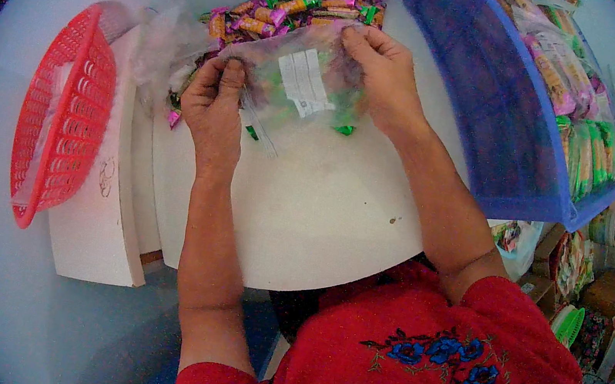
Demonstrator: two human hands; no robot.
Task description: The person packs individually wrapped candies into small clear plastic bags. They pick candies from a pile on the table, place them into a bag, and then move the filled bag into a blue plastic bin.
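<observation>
A clear plastic bag (275, 80) with a white printed label is stretched between my two hands over the white table (305, 209). My left hand (215, 98) pinches its left edge between thumb and fingers. At its upper right corner, my right hand (384, 71) grips the plastic the same way. Behind the bag lies a heap of small wrapped snacks (309, 3) in pink, orange and green wrappers. Green wrapper ends show through and below the bag; whether anything is inside it I cannot tell.
On the right stands a blue plastic crate (471, 97) holding bagged snacks (562, 74). A red perforated basket (81, 115) leans at the left, on a white surface beside the table. Crumpled clear plastic bags (166, 48) lie near the heap's left side.
</observation>
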